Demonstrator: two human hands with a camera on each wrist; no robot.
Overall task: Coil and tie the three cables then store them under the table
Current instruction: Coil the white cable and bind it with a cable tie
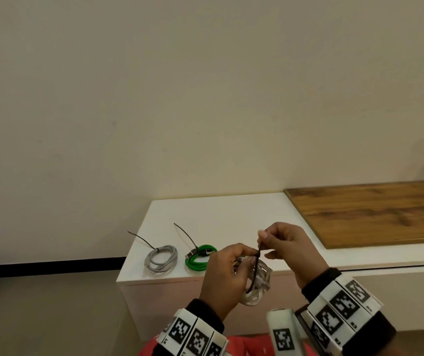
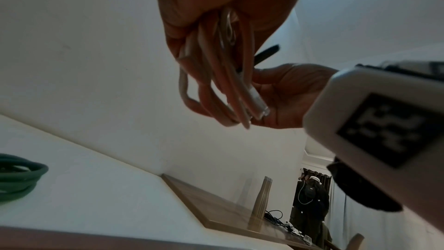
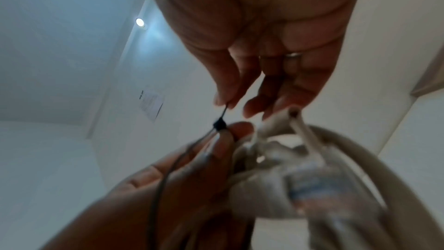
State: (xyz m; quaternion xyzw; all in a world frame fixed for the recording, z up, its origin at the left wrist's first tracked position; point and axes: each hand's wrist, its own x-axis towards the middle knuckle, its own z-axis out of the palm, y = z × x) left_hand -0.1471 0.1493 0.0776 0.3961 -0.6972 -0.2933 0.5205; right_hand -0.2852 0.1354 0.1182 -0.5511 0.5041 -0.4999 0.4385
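A coiled grey cable and a coiled green cable lie on the white table, each bound with a black zip tie whose tail sticks up. My left hand grips a white coiled cable in front of the table edge and pinches the head of a black zip tie looped round it. My right hand pinches the tie's tail just above the head. In the right wrist view the tie head sits between both hands' fingertips. The white cable hangs from my left fingers.
A wooden board covers the right part of the table. The floor and a black skirting lie to the left. In the left wrist view a person stands far off, beyond a tall slender object on the board.
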